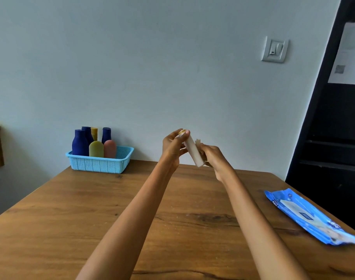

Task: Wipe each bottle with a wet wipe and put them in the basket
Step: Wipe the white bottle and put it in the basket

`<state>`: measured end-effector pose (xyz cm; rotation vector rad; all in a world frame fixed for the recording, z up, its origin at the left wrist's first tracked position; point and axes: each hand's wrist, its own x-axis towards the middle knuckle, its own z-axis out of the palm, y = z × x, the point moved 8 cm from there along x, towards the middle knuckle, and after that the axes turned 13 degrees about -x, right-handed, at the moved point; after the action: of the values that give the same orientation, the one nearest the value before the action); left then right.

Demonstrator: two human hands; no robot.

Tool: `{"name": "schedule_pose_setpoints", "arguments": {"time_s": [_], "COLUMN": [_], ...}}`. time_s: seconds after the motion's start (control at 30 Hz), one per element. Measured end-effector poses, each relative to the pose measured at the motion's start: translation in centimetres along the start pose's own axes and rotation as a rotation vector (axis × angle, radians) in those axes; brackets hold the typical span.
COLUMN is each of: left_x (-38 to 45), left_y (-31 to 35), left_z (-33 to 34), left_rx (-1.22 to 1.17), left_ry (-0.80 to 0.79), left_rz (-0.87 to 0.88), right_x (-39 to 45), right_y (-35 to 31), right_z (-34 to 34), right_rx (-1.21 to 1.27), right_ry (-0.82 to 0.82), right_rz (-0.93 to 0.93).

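Far out at ten o'clock on the wooden table point(91, 209), near the wall, sits a light blue perforated basket point(100, 163) with bottles standing upright inside it: a large dark blue bottle point(79, 143) at its left end, a second dark blue bottle point(87, 132) partly hidden behind that one, a yellow-capped bottle point(94, 131) of which only the top shows, another dark blue bottle point(106, 135) toward the back, and in front a rounded olive-yellow bottle point(96, 149) touching a rounded pink bottle point(110, 148) to its right. The right part of the basket holds nothing that can be seen. Toward twelve o'clock, both bare forearms reach forward and meet above the table's far edge. The left hand point(172, 148) pinches the upper end of a slim cream-white bottle point(192, 151), fingertips closed around its yellowish cap, which points to eleven o'clock while the base tilts down to five o'clock. The right hand point(212, 158) is curled against the lower side of that bottle, pressing a small white wet wipe point(198, 142) to it; only a crumpled corner of the wipe pokes out above the fingers. The bottle is held in the air, well apart from the basket. At three o'clock, near the table's right edge, a blue pack of wet wipes point(312, 218) lies flat, its white flap facing up. On the wall above, at one o'clock, is a white light switch point(274, 49).
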<state>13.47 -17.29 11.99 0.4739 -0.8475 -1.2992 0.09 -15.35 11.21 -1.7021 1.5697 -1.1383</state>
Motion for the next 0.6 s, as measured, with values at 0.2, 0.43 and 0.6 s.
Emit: {"name": "schedule_pose_setpoints", "arguments": {"time_s": [0.2, 0.43, 0.6], "left_x": [-0.1, -0.2, -0.3], "left_y": [0.6, 1.9, 1.8], "left_z": [-1.4, -1.7, -1.9], "left_rx": [0.042, 0.19, 0.256], "left_ry": [0.077, 0.107, 0.115], "left_rz": [0.122, 0.28, 0.3], "right_x": [-0.1, 0.2, 0.1], "right_y": [2.0, 2.8, 3.1], "right_z": [1.0, 2.1, 0.0], "right_rx": [0.126, 0.342, 0.085], "right_ry": [-0.061, -0.158, -0.044], "right_rz": [0.143, 0.224, 0.201]}}
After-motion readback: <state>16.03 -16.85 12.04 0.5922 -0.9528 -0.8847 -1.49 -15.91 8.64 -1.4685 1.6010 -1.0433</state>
